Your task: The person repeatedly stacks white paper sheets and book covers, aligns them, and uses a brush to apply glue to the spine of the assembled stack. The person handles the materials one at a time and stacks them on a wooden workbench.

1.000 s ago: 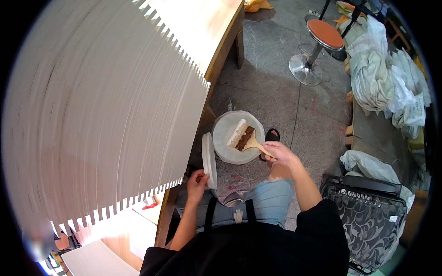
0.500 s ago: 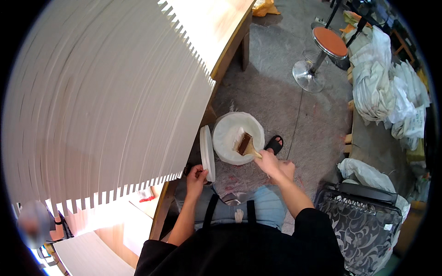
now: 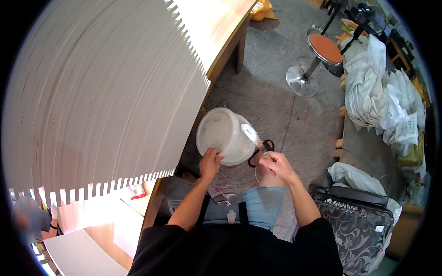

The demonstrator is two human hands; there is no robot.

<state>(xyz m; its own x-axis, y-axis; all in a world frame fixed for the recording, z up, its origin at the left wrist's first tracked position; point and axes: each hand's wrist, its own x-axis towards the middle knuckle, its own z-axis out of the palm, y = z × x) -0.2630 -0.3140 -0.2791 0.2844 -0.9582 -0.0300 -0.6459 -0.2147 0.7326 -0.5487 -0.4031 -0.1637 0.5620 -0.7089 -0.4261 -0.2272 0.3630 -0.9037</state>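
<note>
My left hand (image 3: pixel 211 163) grips the lower edge of a round whitish lid (image 3: pixel 215 131), tilted across the left part of a white plastic bucket (image 3: pixel 243 154) on the floor. In my right hand (image 3: pixel 278 165) is the handle of a wide paintbrush (image 3: pixel 251 133). Its bristle end looks white and wet and sits at the bucket's right rim; whether it touches the rim I cannot tell. The lid hides much of the bucket's opening.
A large stack of pale boards (image 3: pixel 115 92) lies on a wooden table (image 3: pixel 225 37) to my left. An orange stool (image 3: pixel 325 48), white sacks (image 3: pixel 368 92) and a patterned folding chair (image 3: pixel 354 225) stand right. Another person (image 3: pixel 27 218), blurred, is at the far left.
The lid has swung from beside the bucket to over its left part with my left hand. My right hand has drawn the brush from inside the bucket to its right rim.
</note>
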